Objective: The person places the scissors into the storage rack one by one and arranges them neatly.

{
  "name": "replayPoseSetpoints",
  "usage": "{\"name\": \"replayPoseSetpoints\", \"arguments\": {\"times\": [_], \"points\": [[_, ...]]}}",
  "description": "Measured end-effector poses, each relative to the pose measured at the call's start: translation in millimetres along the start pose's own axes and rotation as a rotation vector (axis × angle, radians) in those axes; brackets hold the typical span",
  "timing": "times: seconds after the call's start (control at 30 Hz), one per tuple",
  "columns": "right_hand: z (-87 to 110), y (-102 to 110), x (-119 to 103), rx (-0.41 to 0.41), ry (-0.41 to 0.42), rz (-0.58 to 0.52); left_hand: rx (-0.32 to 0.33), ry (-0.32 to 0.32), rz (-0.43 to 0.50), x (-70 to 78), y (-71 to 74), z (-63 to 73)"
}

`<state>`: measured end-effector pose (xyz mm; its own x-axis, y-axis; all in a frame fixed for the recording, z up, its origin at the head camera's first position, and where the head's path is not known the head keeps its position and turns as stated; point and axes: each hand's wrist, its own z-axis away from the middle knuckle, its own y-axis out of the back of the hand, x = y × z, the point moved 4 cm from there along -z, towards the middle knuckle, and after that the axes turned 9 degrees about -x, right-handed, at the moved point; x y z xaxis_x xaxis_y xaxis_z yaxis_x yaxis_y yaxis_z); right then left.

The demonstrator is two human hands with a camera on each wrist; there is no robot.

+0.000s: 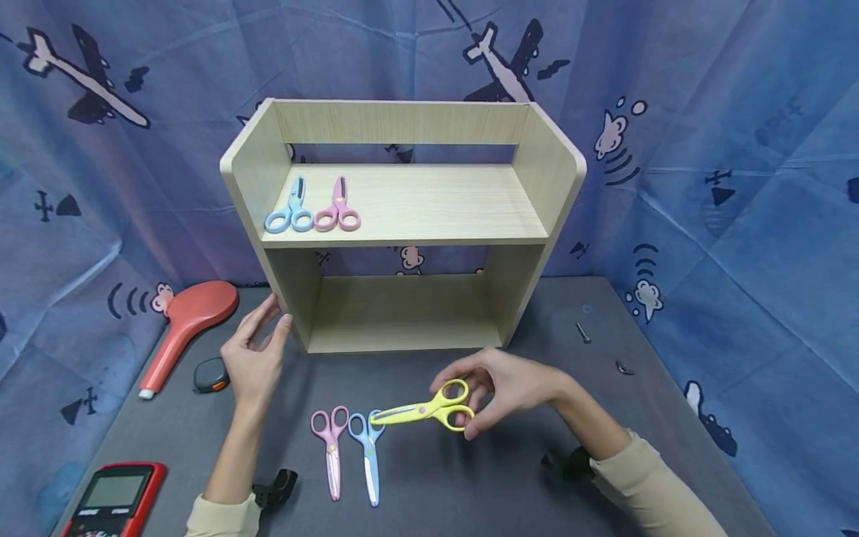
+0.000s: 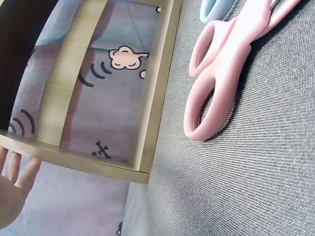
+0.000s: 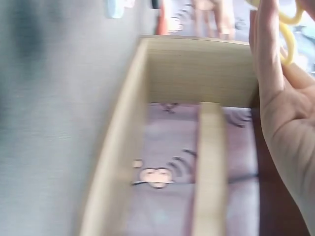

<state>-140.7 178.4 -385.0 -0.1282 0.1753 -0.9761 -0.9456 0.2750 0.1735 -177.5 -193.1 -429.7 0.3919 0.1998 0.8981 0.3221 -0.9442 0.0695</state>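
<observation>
My right hand grips yellow scissors by the handle loops, with the blades pointing left above the table. My left hand touches the left side panel of the wooden shelf; its fingers rest against the edge in the left wrist view. Pink scissors and blue scissors lie side by side on the table, handles toward the shelf. The tip of the yellow pair overlaps the blue handle in the head view. On the upper board stand out another blue pair and another pink pair.
Left of the shelf lie a red paddle-shaped object and a black tape measure. A red meter with a screen sits at the front left. A screw and a small metal piece lie on the right.
</observation>
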Motion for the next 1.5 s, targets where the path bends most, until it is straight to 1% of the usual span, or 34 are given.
{"name": "replayPoseSetpoints", "arguments": {"times": [0.1, 0.2, 0.3, 0.4, 0.5, 0.6, 0.7, 0.77, 0.83, 1.0, 1.07, 1.2, 1.3, 1.37, 1.5], "points": [[1.7, 3.9, -23.1, 0.104, 0.093, 0.128, 0.001, 0.0, 0.003, -0.4, -0.3, -0.2], [3.5, 9.2, -45.6, 0.233, 0.176, 0.26, 0.002, -0.006, 0.019, -0.9, -0.9, -0.6], [4.0, 14.6, -66.4, 0.355, 0.236, 0.364, 0.003, -0.012, 0.028, -1.1, -1.2, -0.7], [2.6, 18.5, -86.0, 0.453, 0.298, 0.426, 0.002, -0.016, 0.03, -1.2, -1.1, -0.8], [-0.6, 22.3, -103.7, 0.541, 0.355, 0.465, 0.001, -0.017, 0.035, -1.4, -1.0, -0.8], [-5.7, 28.2, -118.1, 0.63, 0.396, 0.48, 0.005, -0.017, 0.045, -1.4, -0.6, -0.7], [-11.6, 36.1, -129.2, 0.718, 0.416, 0.484, 0.008, -0.008, 0.055, -0.9, -0.6, -0.7], [-16.0, 41.4, -135.6, 0.774, 0.413, 0.49, 0.01, -0.002, 0.064, -0.7, -0.8, -0.7], [-21.2, 46.9, -141.5, 0.825, 0.394, 0.518, 0.012, 0.003, 0.068, -0.5, -0.9, -0.7], [-37.6, 64.9, -151.6, 0.922, 0.295, 0.598, 0.011, 0.001, 0.064, -0.4, -0.8, -0.7], [-45.1, 74.1, -153.6, 0.952, 0.262, 0.608, 0.01, 0.0, 0.061, -0.7, -0.7, -0.7], [-60.6, 92.6, -154.2, 0.987, 0.2, 0.601, 0.01, -0.003, 0.058, -1.4, 0.0, -0.7], [-72.3, 102.9, -153.1, 0.998, 0.128, 0.63, 0.009, -0.006, 0.056, -1.5, 0.5, -0.9], [-80.0, 108.3, -151.6, 1.003, 0.078, 0.655, 0.006, -0.01, 0.054, -1.6, 0.5, -1.1], [-93.6, 115.7, -147.5, 1.01, 0.016, 0.693, 0.008, -0.014, 0.057, -1.2, 0.1, -1.2]]}}
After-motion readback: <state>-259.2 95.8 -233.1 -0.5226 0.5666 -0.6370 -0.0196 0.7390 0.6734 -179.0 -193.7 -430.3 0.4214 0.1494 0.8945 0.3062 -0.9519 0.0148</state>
